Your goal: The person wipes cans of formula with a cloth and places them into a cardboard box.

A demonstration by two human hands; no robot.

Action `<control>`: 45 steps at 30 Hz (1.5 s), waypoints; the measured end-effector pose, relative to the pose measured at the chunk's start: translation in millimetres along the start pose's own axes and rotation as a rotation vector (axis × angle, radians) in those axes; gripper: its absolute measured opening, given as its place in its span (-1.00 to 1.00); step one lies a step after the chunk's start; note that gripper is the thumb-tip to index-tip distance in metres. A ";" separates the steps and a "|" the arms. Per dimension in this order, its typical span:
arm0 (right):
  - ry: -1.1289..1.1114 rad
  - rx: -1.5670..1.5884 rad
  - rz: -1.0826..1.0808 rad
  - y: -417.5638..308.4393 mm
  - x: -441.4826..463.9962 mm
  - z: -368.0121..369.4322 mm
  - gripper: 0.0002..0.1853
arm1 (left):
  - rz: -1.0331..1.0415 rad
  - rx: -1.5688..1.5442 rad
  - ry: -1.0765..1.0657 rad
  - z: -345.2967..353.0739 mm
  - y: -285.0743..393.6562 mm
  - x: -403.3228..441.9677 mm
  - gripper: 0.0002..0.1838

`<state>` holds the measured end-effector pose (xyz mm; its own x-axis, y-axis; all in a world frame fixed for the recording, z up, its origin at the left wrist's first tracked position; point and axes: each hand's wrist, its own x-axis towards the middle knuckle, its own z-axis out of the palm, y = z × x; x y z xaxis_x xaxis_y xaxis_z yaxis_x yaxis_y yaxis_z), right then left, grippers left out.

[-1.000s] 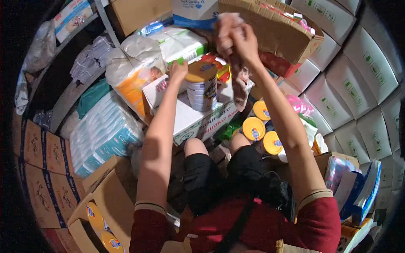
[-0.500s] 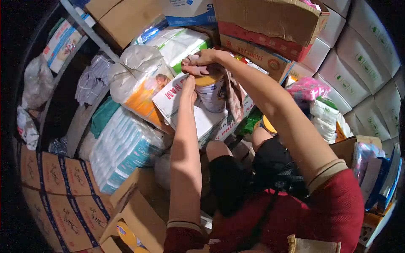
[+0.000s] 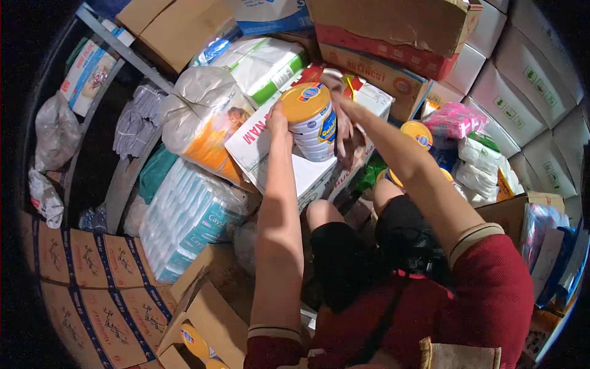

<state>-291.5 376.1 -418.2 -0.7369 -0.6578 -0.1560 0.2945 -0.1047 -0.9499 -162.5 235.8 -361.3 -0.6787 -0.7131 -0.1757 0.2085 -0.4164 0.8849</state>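
At lower left, gold-lidded cans (image 3: 193, 338) sit inside an open carton (image 3: 215, 320), perhaps remaining. At centre, the left hand (image 3: 278, 120) grasps the milk-powder can (image 3: 314, 132) upon a white carton (image 3: 287, 171); the right hand (image 3: 338, 95) clutches a cloth (image 3: 351, 146) beside it, wiping apparently unfinished. Right of centre, other cans (image 3: 416, 133) stand, possibly done.

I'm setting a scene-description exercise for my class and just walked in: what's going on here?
A person's left hand is against a gold-lidded can, which appears to rest on a white box. Their right hand, blurred, is at the can's other side, with a cloth hanging below it. Another can sits near a pink pack.
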 end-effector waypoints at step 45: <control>-0.184 -1.708 -1.038 16.7 -132.4 48.2 -0.65 | -0.160 0.523 -0.200 1.5 2.0 30.3 -0.49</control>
<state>-159.7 425.5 -400.3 -0.1213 -0.8913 0.4369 -0.9764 0.1864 0.1092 -183.7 214.2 -364.2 -0.8038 -0.5222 -0.2851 -0.2489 -0.1401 0.9583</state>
